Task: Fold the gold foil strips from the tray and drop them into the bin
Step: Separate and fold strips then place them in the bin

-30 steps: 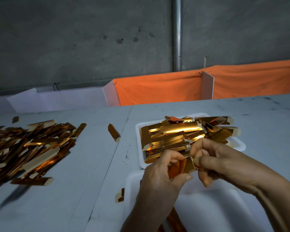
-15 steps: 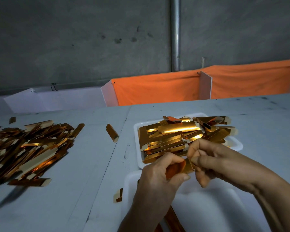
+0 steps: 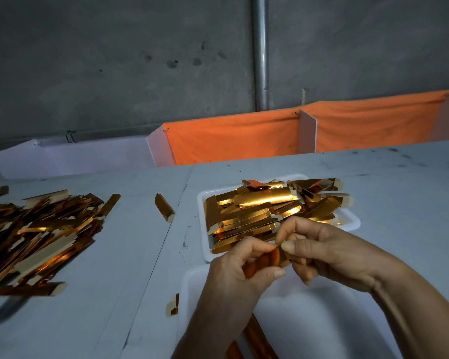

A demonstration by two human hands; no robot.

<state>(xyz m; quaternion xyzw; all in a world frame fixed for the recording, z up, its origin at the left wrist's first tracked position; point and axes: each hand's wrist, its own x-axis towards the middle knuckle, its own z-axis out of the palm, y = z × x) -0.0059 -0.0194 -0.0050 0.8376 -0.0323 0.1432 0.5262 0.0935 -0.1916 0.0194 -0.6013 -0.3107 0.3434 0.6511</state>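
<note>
Both hands pinch one short gold foil strip [image 3: 278, 257] between them, above the near white plastic bin [image 3: 309, 320]. The left hand [image 3: 239, 268] curls thumb and fingers round its left end; the right hand [image 3: 322, 250] nips the right end between thumb and forefinger. Just behind them, a shallow white tray [image 3: 353, 221] on the pale grey desk [image 3: 130, 255] holds a heap of shiny gold strips [image 3: 265, 206]. A large loose pile of gold strips [image 3: 36, 234] lies well apart to the left.
</note>
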